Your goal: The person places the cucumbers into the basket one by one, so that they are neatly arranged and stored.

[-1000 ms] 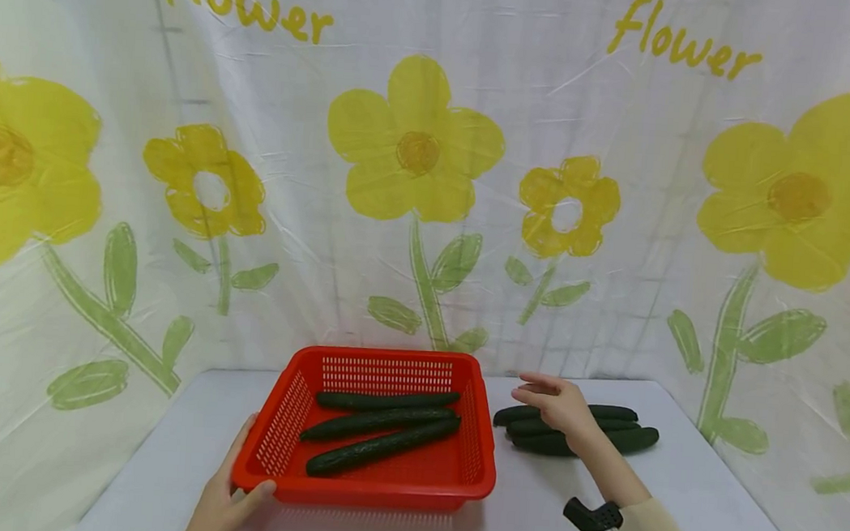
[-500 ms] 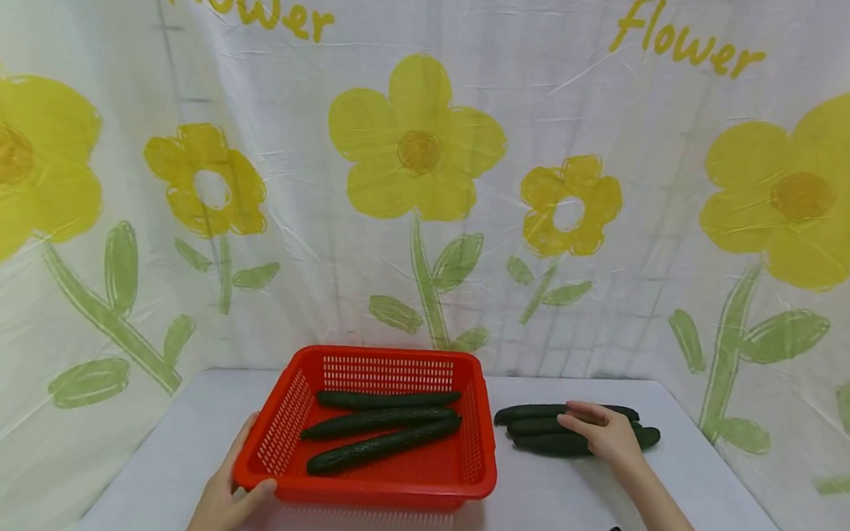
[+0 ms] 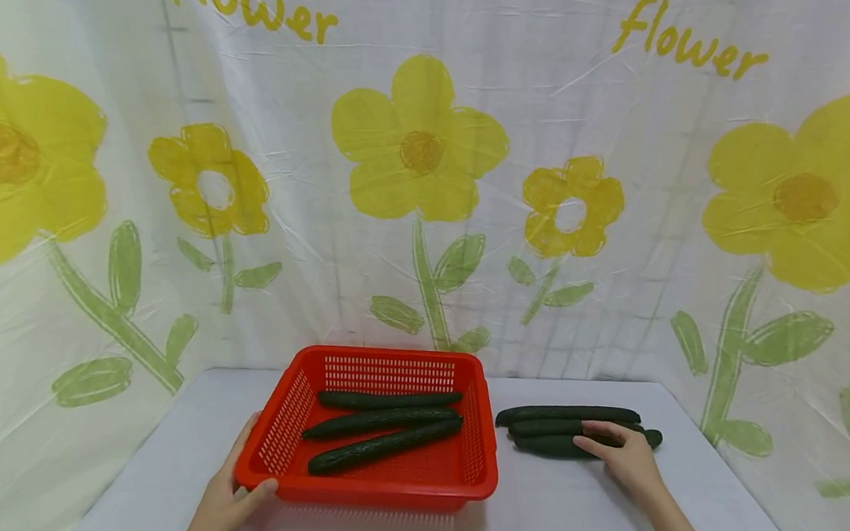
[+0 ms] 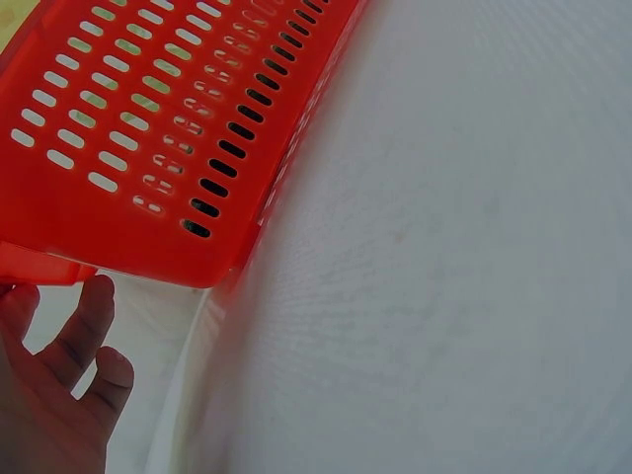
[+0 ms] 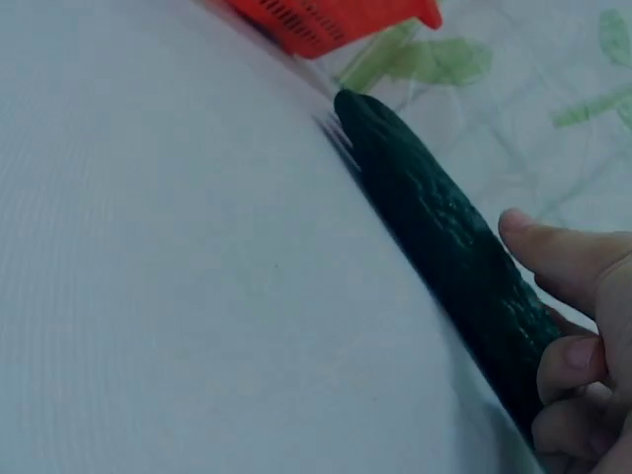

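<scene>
A red plastic basket (image 3: 367, 496) stands on the table with three cucumbers (image 3: 385, 442) lying inside. My left hand (image 3: 224, 497) grips its near left corner, thumb on the front rim. In the left wrist view, curled fingers (image 4: 84, 336) show below the rim of the basket (image 4: 109, 237). To the right of the basket, more cucumbers (image 3: 569, 412) lie side by side on the table. My right hand (image 3: 632, 461) is at the nearest cucumber (image 3: 556, 446). The right wrist view shows the thumb and curled fingers either side of a cucumber (image 5: 444, 237); the palm side is partly hidden.
A white cloth covers the table (image 3: 549, 509). Behind it hangs a white curtain (image 3: 466, 317) with yellow flowers printed on it. The basket's right wall (image 3: 487, 440) stands close to the left ends of the loose cucumbers.
My right hand has moved right and down, from above the loose cucumbers onto the nearest one. My left hand and the basket have stayed in place.
</scene>
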